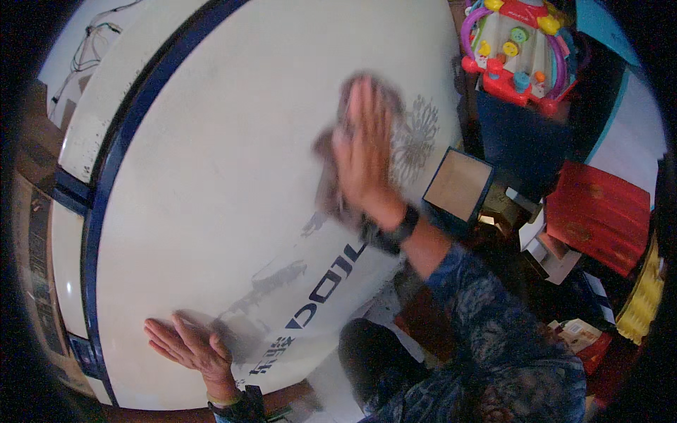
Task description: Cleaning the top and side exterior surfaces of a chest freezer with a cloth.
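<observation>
A large white panel with a dark blue border strip (113, 148), perhaps a table top, fills the left and middle of the view; I cannot tell its exact kind. My right hand (365, 143), blurred, lies flat over a crumpled brownish cloth (329, 185) on the panel, beside a worn grey flower print (418, 140). My left hand (190, 343) rests near the panel's lower edge, fingers spread, holding nothing. Between the hands are dark printed letters (322, 291) and a smudged grey patch (280, 277). Both wrists wear dark bands.
Close to the panel's right edge stands an open-topped or tan-faced box (459, 184). Beyond it are a colourful plastic toy (515, 53), a red folded item (600, 217) and a yellow ridged item (641, 293). Thin cables (87, 47) lie at the upper left.
</observation>
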A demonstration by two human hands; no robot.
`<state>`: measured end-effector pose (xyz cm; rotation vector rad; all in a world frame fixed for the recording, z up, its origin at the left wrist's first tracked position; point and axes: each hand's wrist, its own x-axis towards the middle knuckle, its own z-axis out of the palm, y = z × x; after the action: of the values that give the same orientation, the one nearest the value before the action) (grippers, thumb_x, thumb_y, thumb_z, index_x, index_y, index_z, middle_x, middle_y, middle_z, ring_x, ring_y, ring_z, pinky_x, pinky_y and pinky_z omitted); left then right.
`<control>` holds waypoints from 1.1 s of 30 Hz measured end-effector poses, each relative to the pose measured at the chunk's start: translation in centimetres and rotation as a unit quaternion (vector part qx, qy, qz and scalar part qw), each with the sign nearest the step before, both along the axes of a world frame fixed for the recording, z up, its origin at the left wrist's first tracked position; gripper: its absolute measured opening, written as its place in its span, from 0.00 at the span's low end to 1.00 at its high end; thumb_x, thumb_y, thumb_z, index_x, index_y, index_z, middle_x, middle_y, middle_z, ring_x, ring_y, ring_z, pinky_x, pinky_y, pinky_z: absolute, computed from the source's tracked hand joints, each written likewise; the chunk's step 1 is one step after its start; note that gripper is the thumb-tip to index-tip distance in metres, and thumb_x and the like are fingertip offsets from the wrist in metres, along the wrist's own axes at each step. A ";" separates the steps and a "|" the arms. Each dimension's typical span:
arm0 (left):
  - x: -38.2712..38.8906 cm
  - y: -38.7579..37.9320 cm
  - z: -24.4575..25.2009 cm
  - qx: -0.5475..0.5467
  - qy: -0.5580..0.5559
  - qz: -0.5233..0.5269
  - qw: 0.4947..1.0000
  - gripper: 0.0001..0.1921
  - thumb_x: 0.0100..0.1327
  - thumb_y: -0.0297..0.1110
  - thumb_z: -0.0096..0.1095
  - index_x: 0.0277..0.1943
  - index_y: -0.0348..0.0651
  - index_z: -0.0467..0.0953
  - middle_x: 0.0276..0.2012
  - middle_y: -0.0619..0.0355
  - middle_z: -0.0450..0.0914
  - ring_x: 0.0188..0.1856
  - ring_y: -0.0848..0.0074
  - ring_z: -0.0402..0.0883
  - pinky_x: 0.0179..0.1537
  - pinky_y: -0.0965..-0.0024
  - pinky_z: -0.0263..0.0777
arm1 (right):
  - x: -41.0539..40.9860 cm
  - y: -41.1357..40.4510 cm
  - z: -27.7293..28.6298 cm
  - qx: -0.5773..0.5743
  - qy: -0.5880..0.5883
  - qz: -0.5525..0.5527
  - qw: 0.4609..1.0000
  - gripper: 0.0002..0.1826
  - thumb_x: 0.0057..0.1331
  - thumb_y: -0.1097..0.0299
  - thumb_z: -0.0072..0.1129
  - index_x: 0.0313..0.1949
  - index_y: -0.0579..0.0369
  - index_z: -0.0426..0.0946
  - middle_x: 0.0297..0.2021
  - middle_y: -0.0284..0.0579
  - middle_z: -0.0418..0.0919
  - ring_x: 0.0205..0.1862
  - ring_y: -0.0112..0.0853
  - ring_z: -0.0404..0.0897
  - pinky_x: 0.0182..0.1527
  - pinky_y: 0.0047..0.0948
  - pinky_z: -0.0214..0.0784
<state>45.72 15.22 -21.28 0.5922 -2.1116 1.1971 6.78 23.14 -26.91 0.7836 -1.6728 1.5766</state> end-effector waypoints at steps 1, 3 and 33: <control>-0.1 0.1 0.3 -0.003 0.003 0.002 1.000 0.33 0.66 0.58 0.27 0.63 0.40 0.58 0.65 0.34 0.47 0.67 0.44 0.46 0.64 0.45 0.34 | -2.1 -0.1 0.7 -0.026 0.015 -0.023 0.999 0.33 0.66 0.61 0.41 0.66 0.58 0.44 0.67 0.54 0.45 0.67 0.51 0.44 0.65 0.53 0.33; -0.1 -0.3 0.3 -0.009 0.004 0.004 1.000 0.34 0.66 0.58 0.27 0.63 0.40 0.58 0.65 0.36 0.47 0.67 0.47 0.46 0.64 0.46 0.35 | -5.1 -0.4 0.5 -0.032 0.035 -0.054 0.997 0.30 0.67 0.60 0.40 0.66 0.55 0.48 0.66 0.51 0.47 0.67 0.48 0.46 0.65 0.53 0.34; 0.2 -0.1 -0.5 0.001 0.000 -0.015 1.000 0.33 0.66 0.58 0.27 0.64 0.41 0.55 0.65 0.33 0.48 0.67 0.45 0.46 0.65 0.46 0.33 | 14.5 -0.4 -13.2 0.210 0.073 0.195 0.955 0.45 0.54 0.63 0.59 0.64 0.68 0.43 0.64 0.70 0.40 0.65 0.62 0.44 0.64 0.58 0.33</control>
<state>45.95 15.12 -21.80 0.5604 -2.1147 1.1777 21.23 22.70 -40.07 1.4895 -1.8463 1.3763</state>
